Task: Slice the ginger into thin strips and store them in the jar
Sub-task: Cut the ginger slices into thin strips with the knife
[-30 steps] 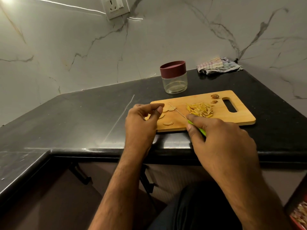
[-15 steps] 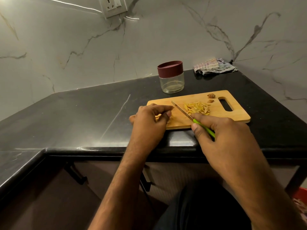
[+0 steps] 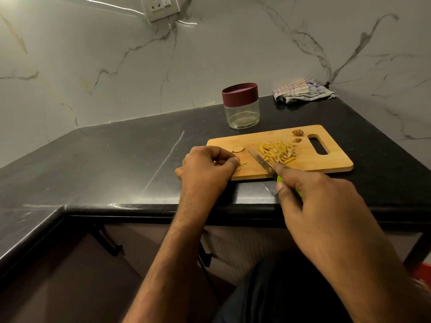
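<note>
A wooden cutting board (image 3: 326, 164) lies on the black counter. A pile of thin ginger strips (image 3: 277, 150) sits at its middle, with two brown ginger ends (image 3: 298, 132) near the handle slot. One round ginger slice (image 3: 238, 149) lies at the left end. My left hand (image 3: 206, 169) rests on the board's left corner, its curled fingers pinching ginger slices that are mostly hidden. My right hand (image 3: 310, 197) grips a green-handled knife (image 3: 262, 160), forefinger on the blade's spine, blade flat-angled beside the strips. The glass jar (image 3: 241, 108), with its maroon lid on, stands behind the board.
A striped folded cloth (image 3: 303, 90) lies in the far right corner against the marble wall. A wall socket (image 3: 161, 5) is above. The counter's front edge (image 3: 140, 207) runs just below my hands, stepping forward at the left.
My left hand slid left and gathered the slices under its fingers. The knife drew back toward the board's near edge, blade now lying next to the strips.
</note>
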